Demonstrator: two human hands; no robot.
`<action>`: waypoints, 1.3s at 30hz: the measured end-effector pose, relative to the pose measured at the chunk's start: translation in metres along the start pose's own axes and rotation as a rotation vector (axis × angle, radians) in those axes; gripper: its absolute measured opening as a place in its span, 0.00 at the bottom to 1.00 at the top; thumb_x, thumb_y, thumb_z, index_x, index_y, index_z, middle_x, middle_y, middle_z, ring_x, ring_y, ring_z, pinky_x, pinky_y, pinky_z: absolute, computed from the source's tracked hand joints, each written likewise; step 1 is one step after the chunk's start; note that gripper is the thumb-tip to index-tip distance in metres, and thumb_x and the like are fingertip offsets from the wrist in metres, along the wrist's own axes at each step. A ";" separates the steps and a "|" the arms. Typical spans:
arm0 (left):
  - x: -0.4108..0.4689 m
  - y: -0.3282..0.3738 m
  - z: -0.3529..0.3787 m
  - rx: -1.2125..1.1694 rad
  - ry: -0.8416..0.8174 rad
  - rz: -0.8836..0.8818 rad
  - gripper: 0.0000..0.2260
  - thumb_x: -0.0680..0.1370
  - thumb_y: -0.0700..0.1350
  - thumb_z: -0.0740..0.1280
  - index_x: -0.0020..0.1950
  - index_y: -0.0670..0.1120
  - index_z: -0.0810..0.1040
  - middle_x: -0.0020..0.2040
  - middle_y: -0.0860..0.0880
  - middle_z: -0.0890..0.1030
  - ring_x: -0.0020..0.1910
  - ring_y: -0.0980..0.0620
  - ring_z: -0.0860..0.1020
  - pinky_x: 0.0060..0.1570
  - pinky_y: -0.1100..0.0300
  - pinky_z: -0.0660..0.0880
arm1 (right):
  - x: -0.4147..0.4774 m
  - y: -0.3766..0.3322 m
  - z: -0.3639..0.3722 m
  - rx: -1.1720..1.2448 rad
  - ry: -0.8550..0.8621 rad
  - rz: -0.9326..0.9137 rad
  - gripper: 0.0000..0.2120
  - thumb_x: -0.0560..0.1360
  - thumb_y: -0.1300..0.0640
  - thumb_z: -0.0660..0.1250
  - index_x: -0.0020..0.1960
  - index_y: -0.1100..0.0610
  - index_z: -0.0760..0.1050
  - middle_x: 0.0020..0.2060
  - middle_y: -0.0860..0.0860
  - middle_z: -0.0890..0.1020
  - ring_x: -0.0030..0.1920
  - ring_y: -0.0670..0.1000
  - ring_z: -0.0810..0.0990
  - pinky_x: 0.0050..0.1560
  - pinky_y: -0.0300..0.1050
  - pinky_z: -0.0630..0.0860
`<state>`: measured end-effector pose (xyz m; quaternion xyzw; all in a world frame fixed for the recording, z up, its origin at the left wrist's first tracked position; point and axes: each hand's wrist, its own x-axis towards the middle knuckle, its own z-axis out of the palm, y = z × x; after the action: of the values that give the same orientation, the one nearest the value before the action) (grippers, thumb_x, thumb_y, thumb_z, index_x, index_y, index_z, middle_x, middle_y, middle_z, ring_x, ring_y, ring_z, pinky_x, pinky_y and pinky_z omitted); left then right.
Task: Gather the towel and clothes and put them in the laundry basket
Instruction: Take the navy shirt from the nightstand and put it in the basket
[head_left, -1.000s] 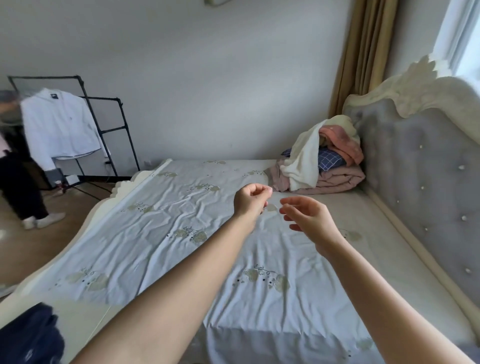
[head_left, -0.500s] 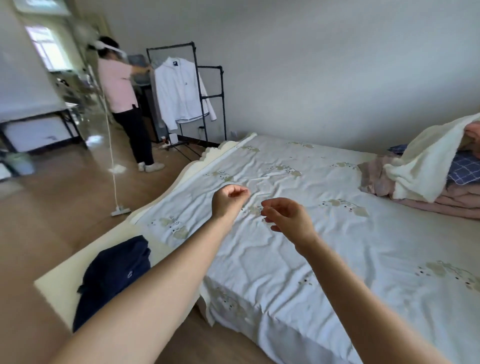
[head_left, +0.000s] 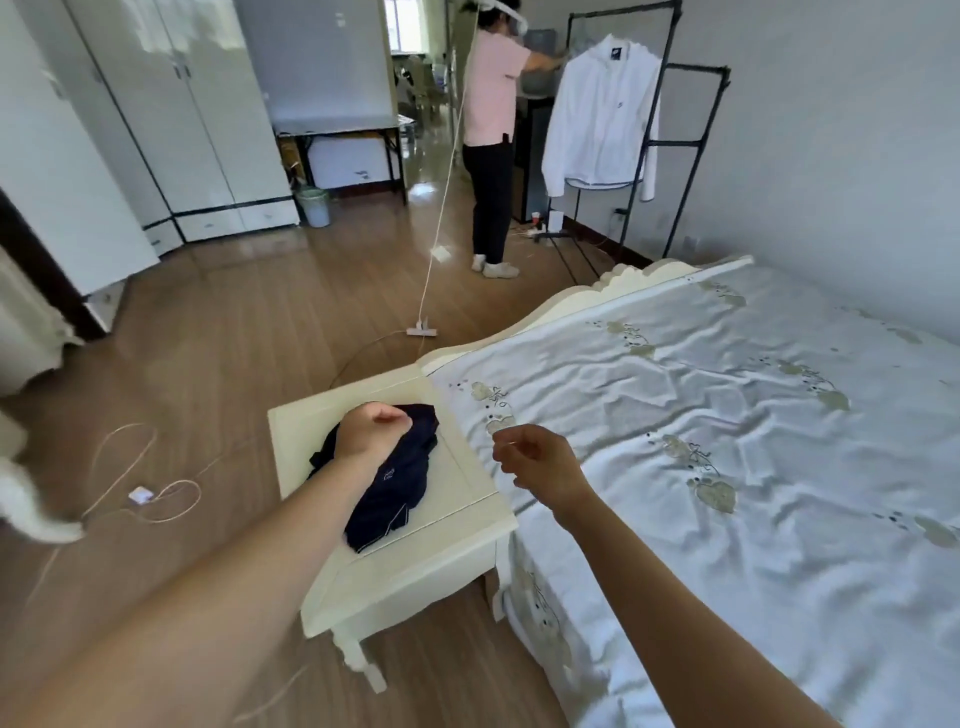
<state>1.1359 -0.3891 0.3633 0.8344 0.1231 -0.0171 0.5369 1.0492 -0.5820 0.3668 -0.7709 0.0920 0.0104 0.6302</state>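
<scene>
One navy garment (head_left: 396, 486), on cream nightstand (head_left: 467, 491)

Bed (head_left: 727, 415), wrinkled pale embroidered sheet, cream scalloped footboard (head_left: 613, 291). Cream low table (head_left: 457, 545) stands just beside the bed's near corner. Brown wood-plank floor (head_left: 234, 338) extends left of the bed; loose cords (head_left: 156, 499) lie on it. Black garment rack (head_left: 696, 140) stands beyond the footboard, against a plain white wall (head_left: 831, 130). White wardrobe (head_left: 171, 104), folding table (head_left: 337, 135) and pale bin (head_left: 314, 205) stand across the floor from the bed. Daylight reflects off the floor there.
</scene>
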 end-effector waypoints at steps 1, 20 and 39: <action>0.005 -0.004 -0.005 0.009 0.014 -0.014 0.03 0.73 0.39 0.68 0.44 0.45 0.82 0.45 0.50 0.81 0.46 0.51 0.76 0.49 0.62 0.69 | 0.006 0.001 0.006 -0.003 -0.022 0.005 0.04 0.75 0.60 0.67 0.48 0.54 0.78 0.43 0.53 0.81 0.40 0.49 0.77 0.42 0.38 0.72; 0.185 -0.091 -0.060 0.127 -0.015 -0.201 0.05 0.72 0.41 0.69 0.38 0.50 0.76 0.41 0.51 0.79 0.42 0.52 0.77 0.40 0.62 0.72 | 0.199 0.040 0.182 -0.237 -0.220 0.267 0.13 0.69 0.62 0.58 0.28 0.54 0.61 0.27 0.53 0.67 0.36 0.54 0.65 0.38 0.48 0.63; 0.299 -0.189 -0.036 0.185 -0.196 -0.423 0.16 0.72 0.42 0.73 0.58 0.42 0.77 0.67 0.43 0.75 0.66 0.47 0.73 0.64 0.55 0.70 | 0.300 0.163 0.273 -0.367 -0.116 0.671 0.49 0.67 0.42 0.73 0.74 0.62 0.49 0.69 0.61 0.64 0.59 0.61 0.73 0.54 0.52 0.78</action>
<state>1.3796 -0.2262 0.1617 0.8300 0.2403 -0.2212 0.4521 1.3457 -0.3856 0.1129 -0.7961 0.3000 0.2758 0.4474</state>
